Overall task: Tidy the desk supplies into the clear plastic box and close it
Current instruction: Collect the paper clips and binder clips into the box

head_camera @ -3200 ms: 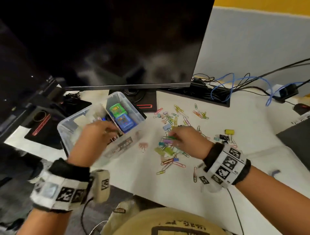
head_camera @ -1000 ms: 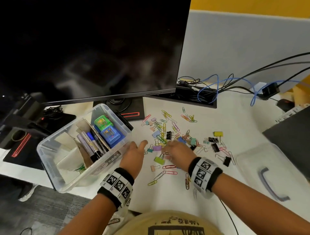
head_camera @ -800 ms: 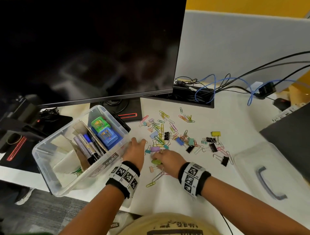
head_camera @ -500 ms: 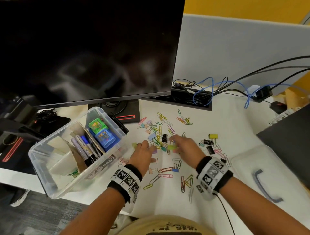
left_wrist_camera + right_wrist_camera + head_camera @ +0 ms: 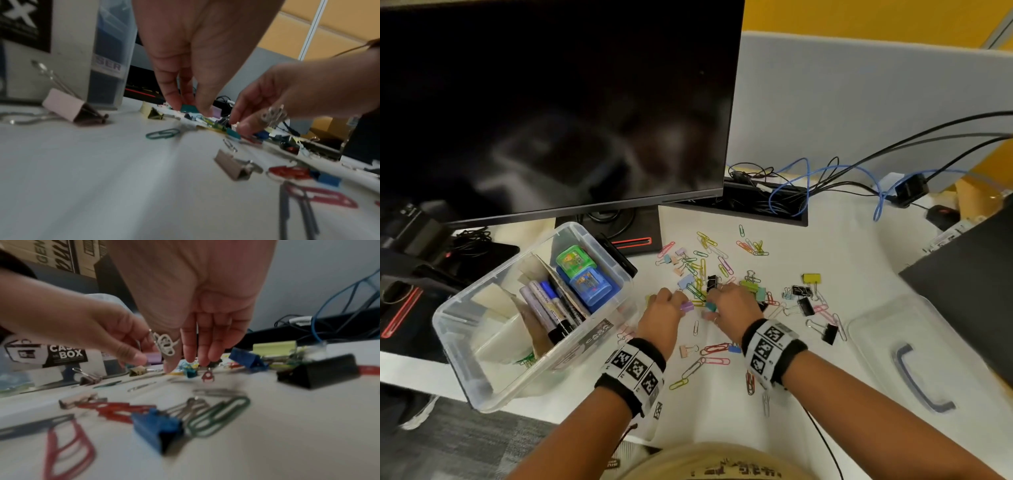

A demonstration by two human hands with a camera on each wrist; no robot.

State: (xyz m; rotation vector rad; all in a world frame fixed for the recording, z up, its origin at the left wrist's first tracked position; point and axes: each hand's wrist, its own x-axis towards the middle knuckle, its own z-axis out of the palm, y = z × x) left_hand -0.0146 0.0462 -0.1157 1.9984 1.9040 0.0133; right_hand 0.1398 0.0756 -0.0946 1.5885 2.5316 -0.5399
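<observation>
The clear plastic box [image 5: 482,346] stands open at the desk's left edge, holding markers, two small cases and paper. Its lid [image 5: 887,329] lies flat at the right. Coloured paper clips and binder clips [image 5: 709,260] are scattered between them. My left hand [image 5: 678,301] is low over the pile, close to the box, and pinches a purple binder clip [image 5: 153,357] between thumb and fingers. My right hand [image 5: 189,365], with a ring on one finger, points its straight fingers down onto the pile beside a teal clip [image 5: 190,371]. The two hands nearly touch.
A big dark monitor [image 5: 551,102] on its stand rises behind the box. Cables [image 5: 791,185] run along the back by the grey partition. A dark flat object [image 5: 969,281] sits at the far right. Black binder clips [image 5: 804,305] lie right of my hands.
My right hand has drawn left across the pile until it is beside my left hand. The left hand stayed by the box and now pinches the purple clip.
</observation>
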